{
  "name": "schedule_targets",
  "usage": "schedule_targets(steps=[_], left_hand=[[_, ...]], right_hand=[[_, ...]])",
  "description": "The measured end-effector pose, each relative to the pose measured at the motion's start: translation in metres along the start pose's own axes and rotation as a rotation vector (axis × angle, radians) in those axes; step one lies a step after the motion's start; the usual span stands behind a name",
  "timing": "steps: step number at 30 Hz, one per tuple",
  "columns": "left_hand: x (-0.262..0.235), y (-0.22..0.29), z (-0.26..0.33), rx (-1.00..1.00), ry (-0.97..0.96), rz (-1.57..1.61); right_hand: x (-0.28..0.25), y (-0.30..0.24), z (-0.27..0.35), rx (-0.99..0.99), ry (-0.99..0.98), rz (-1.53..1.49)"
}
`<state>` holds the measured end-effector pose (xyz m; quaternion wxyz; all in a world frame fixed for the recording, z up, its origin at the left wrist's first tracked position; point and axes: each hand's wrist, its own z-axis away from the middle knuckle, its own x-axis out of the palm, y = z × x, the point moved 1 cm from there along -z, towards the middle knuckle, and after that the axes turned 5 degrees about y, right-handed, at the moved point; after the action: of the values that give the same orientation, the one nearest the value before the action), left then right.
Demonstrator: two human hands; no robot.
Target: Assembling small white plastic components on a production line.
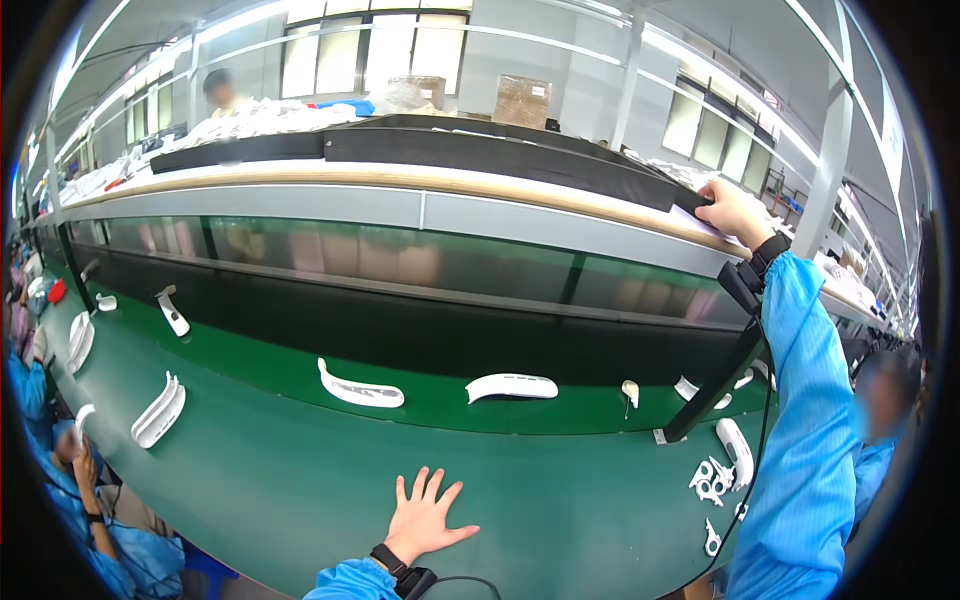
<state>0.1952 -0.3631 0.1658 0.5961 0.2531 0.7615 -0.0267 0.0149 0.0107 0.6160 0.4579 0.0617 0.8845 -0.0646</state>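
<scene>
My left hand (424, 518) lies flat on the green work surface (300, 490), its fingers spread and nothing under them that I can see. Raised at the far right, my right hand (735, 212) is closed round the near right end of a long black tray (500, 160) on the shelf above. The tray's inside is mostly hidden by its wall. Beyond my left hand lie two curved white plastic shells, one at the middle left (362, 388) and one at the centre (512, 387).
More white shells (159, 412) lie to the left. Small ring-shaped white parts (712, 480) cluster near my right forearm, beside a black post (715, 385). Co-workers in blue sit left (120, 540) and right (880, 410). The shelf edge (420, 208) spans the view; a cable hangs along my right arm.
</scene>
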Motion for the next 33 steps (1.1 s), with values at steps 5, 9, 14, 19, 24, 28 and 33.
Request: schedule_targets(steps=[5, 9, 14, 19, 24, 28, 33], left_hand=[[-0.001, -0.002, 0.008, -0.020, -0.005, -0.027], [-0.008, -0.002, 0.016, -0.040, 0.046, 0.025], [-0.007, -0.004, -0.008, 0.073, 0.249, 0.015], [-0.175, -0.030, -0.062, 0.345, 0.810, 0.407], [-0.369, -0.096, -0.180, 0.194, 1.205, -0.003], [-0.405, -0.146, -0.245, -0.033, 0.627, -0.389], [-0.387, -0.161, -0.259, -0.113, 0.723, -0.202]], right_hand=[[0.010, -0.006, 0.012, -0.083, -0.016, -0.301], [0.035, -0.043, 0.009, -0.207, -0.184, -0.738], [0.082, 0.079, -0.055, -0.239, 0.044, -0.871], [0.120, 0.059, -0.067, -0.356, 0.286, -0.801], [0.105, 0.014, -0.029, -0.261, 0.481, -0.600], [0.090, -0.023, 0.004, -0.093, 0.415, -0.357], [0.085, -0.015, 0.011, -0.184, 0.511, -0.420]])
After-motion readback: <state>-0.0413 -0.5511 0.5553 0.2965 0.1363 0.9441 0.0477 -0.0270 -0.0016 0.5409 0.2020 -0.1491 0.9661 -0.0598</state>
